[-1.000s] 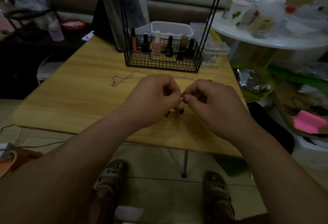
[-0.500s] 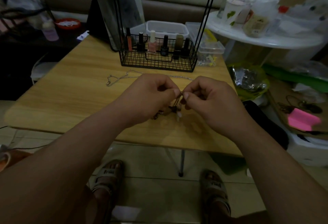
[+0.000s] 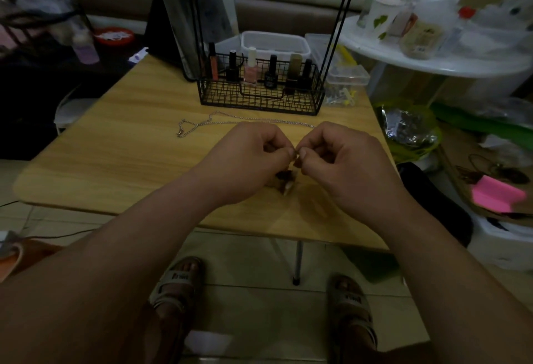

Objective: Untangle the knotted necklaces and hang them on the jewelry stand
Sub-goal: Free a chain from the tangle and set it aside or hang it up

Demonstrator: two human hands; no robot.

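Mid-untangle; none seen hung.
Pinches the knot (image 3: 284, 180) with curled fingers of left hand (image 3: 248, 161) and right hand (image 3: 346, 167), low over the table (image 3: 115, 161); leaves a chain (image 3: 214, 114) lying before the stand (image 3: 259, 101).

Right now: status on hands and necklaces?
Left hand, right hand both pinching knotted necklace over table. Silver chain lying beyond, unhung. Nothing in the way.

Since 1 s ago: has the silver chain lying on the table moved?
No. The silver chain keeps its spot in front of the wire basket, with its clasp end just left of the basket's front-left corner. Only the camera shifted.
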